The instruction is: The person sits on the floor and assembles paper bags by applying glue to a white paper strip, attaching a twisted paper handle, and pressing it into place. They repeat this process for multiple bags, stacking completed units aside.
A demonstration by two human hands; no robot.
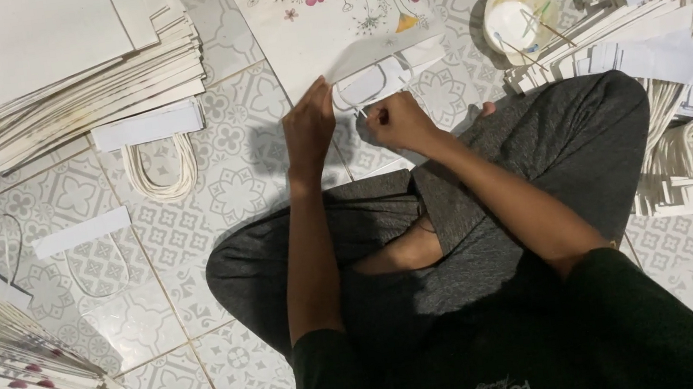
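Far left: fanned stack of flat paper bags (0, 342), floral print showing on the lowest ones; kept within arm's reach, as judged. Upper left: taller pile of plain cream sheets (54, 72), edges stepped and slightly yellowed. Just below it, a white card strip with looped cord handle (155, 148) is laid on the patterned floor tiles (230, 192); a second strip with a thin cord loop (85, 242) lies nearer the left stack.

Centre: left hand (308, 128) is pinched narrow on the lower edge of a white paper strip (381, 49), apparently to keep it pressed flat and steady. The strip lies at a slight tilt across the open end of a floral-printed bag (322, 10), which is laid flat on the floor straight ahead of the crossed legs. Right hand (395, 121) is closed, fingers curled around a thin white cord (364, 94) looped beneath the strip; exact grip point cannot be told.

Right of centre: small round bowl (519, 16) with white paste and a thin stick resting in it, placed near the right hand, likely for quick access. Far right: loose heaps of pre-made cord handles on card strips (689, 87), matte paper, twisted off-white cord.
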